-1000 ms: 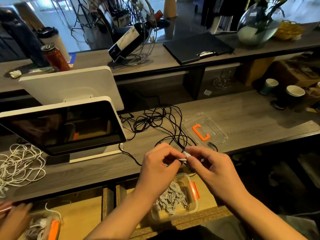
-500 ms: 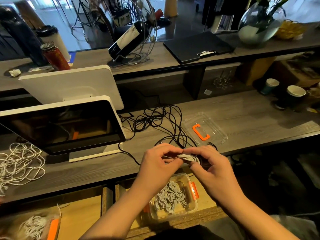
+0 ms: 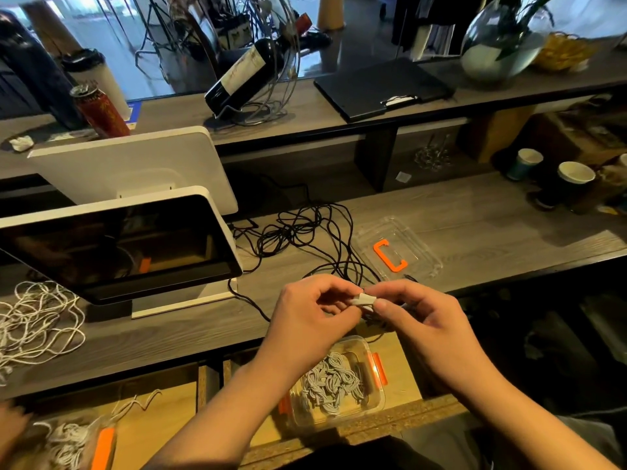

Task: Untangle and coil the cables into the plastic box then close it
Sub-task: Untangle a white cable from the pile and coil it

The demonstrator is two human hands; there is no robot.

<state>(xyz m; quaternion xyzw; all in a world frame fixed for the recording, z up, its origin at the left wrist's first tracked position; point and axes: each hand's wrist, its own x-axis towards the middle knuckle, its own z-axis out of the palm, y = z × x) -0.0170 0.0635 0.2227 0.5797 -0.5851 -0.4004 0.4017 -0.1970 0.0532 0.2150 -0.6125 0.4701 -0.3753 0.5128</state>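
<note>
My left hand (image 3: 312, 317) and my right hand (image 3: 417, 320) meet above the counter's front edge, and both pinch a small white cable plug (image 3: 364, 299) between their fingertips. Below them, on a lower shelf, sits a clear plastic box (image 3: 373, 398) with orange latches, holding coiled grey-white cable (image 3: 332, 385). Its clear lid (image 3: 420, 252), bearing an orange clip, lies on the counter just beyond my right hand. A tangle of black cable (image 3: 305, 228) is spread on the counter behind my hands.
A white point-of-sale screen (image 3: 112, 245) stands at left, with loose white cord (image 3: 37, 317) beside it. A second box with white cable (image 3: 68, 442) and another person's hand (image 3: 10, 425) are at lower left. Paper cups (image 3: 573, 178) stand at far right.
My hands have drawn closer together and risen slightly; the white plug is now pinched between both hands' fingertips. The other person's hand has shifted at lower left.
</note>
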